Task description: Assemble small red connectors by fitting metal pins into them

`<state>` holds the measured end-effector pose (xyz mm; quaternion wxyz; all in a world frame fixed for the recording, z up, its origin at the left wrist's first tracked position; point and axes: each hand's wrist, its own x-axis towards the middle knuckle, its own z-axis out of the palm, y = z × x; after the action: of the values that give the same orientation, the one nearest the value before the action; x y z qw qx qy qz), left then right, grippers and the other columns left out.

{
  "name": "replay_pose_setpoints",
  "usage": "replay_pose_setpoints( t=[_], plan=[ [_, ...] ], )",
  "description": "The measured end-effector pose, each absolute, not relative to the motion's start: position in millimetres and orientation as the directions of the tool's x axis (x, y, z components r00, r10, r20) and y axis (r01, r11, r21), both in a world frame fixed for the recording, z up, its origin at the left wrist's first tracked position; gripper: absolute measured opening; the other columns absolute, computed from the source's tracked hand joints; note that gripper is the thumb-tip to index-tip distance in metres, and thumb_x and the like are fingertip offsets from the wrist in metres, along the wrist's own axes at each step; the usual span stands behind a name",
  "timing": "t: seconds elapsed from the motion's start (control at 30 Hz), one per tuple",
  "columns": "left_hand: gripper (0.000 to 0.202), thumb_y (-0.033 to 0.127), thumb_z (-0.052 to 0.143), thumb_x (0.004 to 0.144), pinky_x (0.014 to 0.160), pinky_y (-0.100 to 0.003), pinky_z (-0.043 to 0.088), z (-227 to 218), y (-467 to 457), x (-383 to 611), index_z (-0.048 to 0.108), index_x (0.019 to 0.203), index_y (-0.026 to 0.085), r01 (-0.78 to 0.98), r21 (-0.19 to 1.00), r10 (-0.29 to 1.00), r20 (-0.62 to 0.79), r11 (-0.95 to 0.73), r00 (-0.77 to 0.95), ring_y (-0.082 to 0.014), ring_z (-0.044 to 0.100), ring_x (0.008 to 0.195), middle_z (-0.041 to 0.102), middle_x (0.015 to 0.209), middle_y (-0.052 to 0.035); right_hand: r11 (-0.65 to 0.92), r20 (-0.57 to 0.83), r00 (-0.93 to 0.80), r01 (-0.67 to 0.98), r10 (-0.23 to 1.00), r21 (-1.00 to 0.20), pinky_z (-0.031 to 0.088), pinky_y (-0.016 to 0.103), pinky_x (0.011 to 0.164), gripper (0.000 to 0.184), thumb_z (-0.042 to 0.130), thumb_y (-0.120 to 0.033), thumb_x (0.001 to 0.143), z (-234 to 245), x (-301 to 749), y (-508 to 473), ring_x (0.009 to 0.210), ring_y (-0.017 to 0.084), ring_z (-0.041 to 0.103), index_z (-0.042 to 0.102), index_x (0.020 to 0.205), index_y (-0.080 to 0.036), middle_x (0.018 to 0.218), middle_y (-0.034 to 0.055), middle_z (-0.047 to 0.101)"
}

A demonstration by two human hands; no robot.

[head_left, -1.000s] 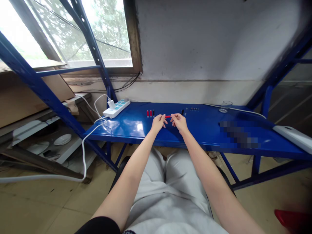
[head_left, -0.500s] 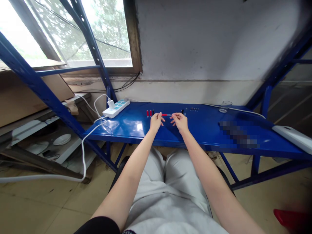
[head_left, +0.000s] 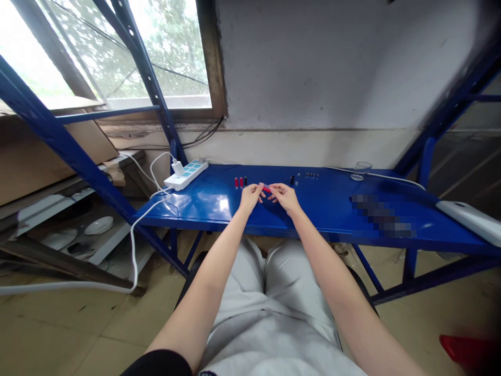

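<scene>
Over the middle of the blue table my left hand (head_left: pixel 251 197) and my right hand (head_left: pixel 284 197) pinch a small red tube-like piece (head_left: pixel 266 189) between their fingertips. A pale or clear part shows along its upper side; its exact kind is too small to make out. Left of my left hand stand two red pieces (head_left: pixel 238 183) with clear ends and a black piece (head_left: pixel 246 181). Behind my right hand is another black piece (head_left: pixel 292 180), beside small clear bits (head_left: pixel 296 183). A row of tiny metallic pieces (head_left: pixel 311 176) sits farther back to the right.
A white power strip (head_left: pixel 186 175) with a plug and cables lies at the table's (head_left: pixel 203 211) left end. Toward the back right stands a clear glass cup (head_left: pixel 360 171). A pixelated dark object (head_left: pixel 381 215) and a white flat item (head_left: pixel 472 222) lie to the right. Blue frame posts flank both ends.
My right hand has moved left, closer to my left hand. The red piece and its clear part, earlier stretched out in line between the hands, now show shorter between the fingertips.
</scene>
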<state>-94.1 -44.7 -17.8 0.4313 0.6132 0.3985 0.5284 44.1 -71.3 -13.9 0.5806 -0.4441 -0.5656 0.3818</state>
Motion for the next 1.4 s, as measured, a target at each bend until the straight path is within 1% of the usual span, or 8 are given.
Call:
replay_pose_setpoints(
  t=[0.2, 0.3, 0.47, 0.57, 0.73, 0.93, 1.17, 1.4],
  plan=[
    [0.031, 0.044, 0.053, 0.08, 0.037, -0.016, 0.032, -18, -45, -95, 0.059, 0.076, 0.013, 0.043, 0.944, 0.94, 0.32, -0.326, 0.116, -0.0034, 0.044, 0.035, 0.055, 0.055, 0.0023, 0.274, 0.275, 0.027, 0.049, 0.961, -0.961, 0.043, 0.022, 0.042, 0.043, 0.069, -0.053, 0.059, -18, 44, -69, 0.049, 0.012, 0.058, 0.061, 0.08, -0.016, 0.065, 0.003, 0.065],
    [0.029, 0.041, 0.053, 0.08, 0.036, -0.017, 0.032, -18, -44, -95, 0.061, 0.078, 0.014, 0.045, 0.935, 0.932, 0.343, -0.351, 0.118, -0.0038, 0.044, 0.035, 0.055, 0.056, 0.0022, 0.259, 0.26, 0.001, 0.053, 0.966, -0.964, 0.042, 0.022, 0.041, 0.043, 0.071, -0.053, 0.057, -18, 43, -69, 0.048, 0.011, 0.056, 0.06, 0.077, -0.016, 0.063, 0.0024, 0.064],
    [0.026, 0.037, 0.053, 0.08, 0.036, -0.018, 0.033, -20, -43, -95, 0.065, 0.081, 0.014, 0.086, 0.916, 0.918, 0.385, -0.393, 0.093, -0.0036, 0.041, 0.034, 0.054, 0.055, 0.0027, 0.292, 0.295, 0.008, 0.099, 0.956, -0.951, 0.04, 0.021, 0.041, 0.04, 0.071, -0.051, 0.056, -17, 44, -70, 0.048, 0.009, 0.051, 0.063, 0.076, -0.016, 0.062, 0.0013, 0.062],
    [0.027, 0.037, 0.054, 0.079, 0.038, -0.018, 0.034, -20, -44, -94, 0.067, 0.085, 0.015, 0.101, 0.914, 0.918, 0.384, -0.393, 0.098, -0.0035, 0.041, 0.035, 0.056, 0.058, 0.002, 0.312, 0.315, 0.01, 0.108, 0.949, -0.944, 0.04, 0.022, 0.042, 0.039, 0.07, -0.051, 0.056, -17, 44, -70, 0.048, 0.008, 0.049, 0.062, 0.074, -0.017, 0.063, 0.0013, 0.062],
    [0.027, 0.038, 0.056, 0.077, 0.04, -0.019, 0.036, -19, -45, -94, 0.067, 0.085, 0.014, 0.101, 0.912, 0.915, 0.386, -0.398, 0.121, -0.0039, 0.044, 0.037, 0.059, 0.062, 0.0006, 0.314, 0.314, -0.02, 0.102, 0.949, -0.944, 0.042, 0.023, 0.045, 0.037, 0.068, -0.049, 0.058, -20, 43, -68, 0.054, 0.011, 0.052, 0.059, 0.074, -0.017, 0.065, 0.0013, 0.061],
    [0.026, 0.037, 0.055, 0.078, 0.041, -0.018, 0.036, -18, -45, -94, 0.066, 0.08, 0.014, 0.11, 0.898, 0.901, 0.41, -0.426, 0.139, -0.0037, 0.044, 0.038, 0.058, 0.063, 0.0006, 0.351, 0.348, -0.048, 0.112, 0.936, -0.93, 0.044, 0.024, 0.049, 0.032, 0.067, -0.044, 0.061, -26, 44, -64, 0.061, 0.013, 0.057, 0.06, 0.077, -0.018, 0.071, 0.0031, 0.063],
    [0.024, 0.037, 0.058, 0.076, 0.04, -0.018, 0.035, -19, -45, -93, 0.065, 0.078, 0.014, 0.077, 0.916, 0.913, 0.38, -0.394, 0.15, -0.0032, 0.044, 0.037, 0.055, 0.057, 0.0028, 0.403, 0.396, -0.076, 0.156, 0.915, -0.902, 0.049, 0.031, 0.069, 0.027, 0.066, -0.042, 0.064, -32, 45, -59, 0.07, 0.016, 0.061, 0.059, 0.074, -0.018, 0.074, 0.0033, 0.066],
    [0.024, 0.039, 0.057, 0.076, 0.037, -0.017, 0.034, -15, -48, -92, 0.059, 0.081, 0.015, 0.014, 0.935, 0.922, 0.346, -0.354, 0.176, -0.0035, 0.043, 0.035, 0.05, 0.053, 0.0049, 0.406, 0.392, -0.107, 0.182, 0.914, -0.895, 0.048, 0.03, 0.066, 0.029, 0.068, -0.043, 0.064, -31, 46, -62, 0.064, 0.015, 0.059, 0.059, 0.074, -0.018, 0.07, 0.0032, 0.064]
  ],
)
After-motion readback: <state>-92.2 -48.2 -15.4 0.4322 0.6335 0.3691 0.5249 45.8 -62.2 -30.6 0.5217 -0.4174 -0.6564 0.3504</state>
